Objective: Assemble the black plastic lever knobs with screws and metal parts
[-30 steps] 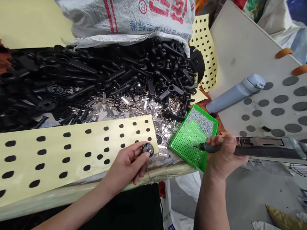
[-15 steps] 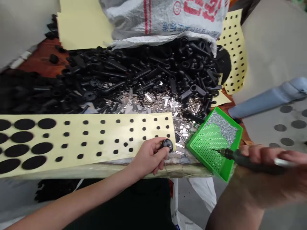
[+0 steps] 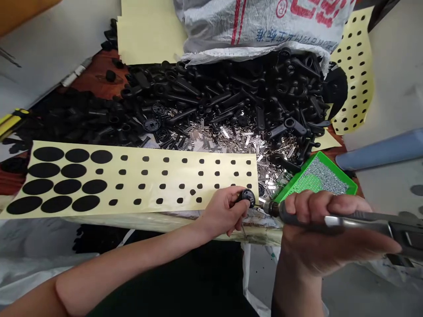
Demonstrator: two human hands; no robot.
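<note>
My left hand (image 3: 224, 211) pinches a small round black gear-like part (image 3: 247, 197) at the table's front edge. My right hand (image 3: 325, 233) is wrapped round a grey electric screwdriver (image 3: 357, 220), whose tip points left and sits right at the round part. Just behind the screwdriver stands a green perforated tray (image 3: 350, 187) holding a heap of tiny silver screws (image 3: 325, 174).
A yellow backing sheet (image 3: 139, 176) with black round stickers lies across the front. Behind it a large pile of black plastic handles (image 3: 231, 97) and shiny metal strips (image 3: 251, 145) spills from a white woven sack (image 3: 264, 22). A pale blue bottle (image 3: 380, 152) lies at right.
My right hand has brought the screwdriver leftward from over the green tray to the round part in my left hand. The view has shifted left; my left hand kept its hold.
</note>
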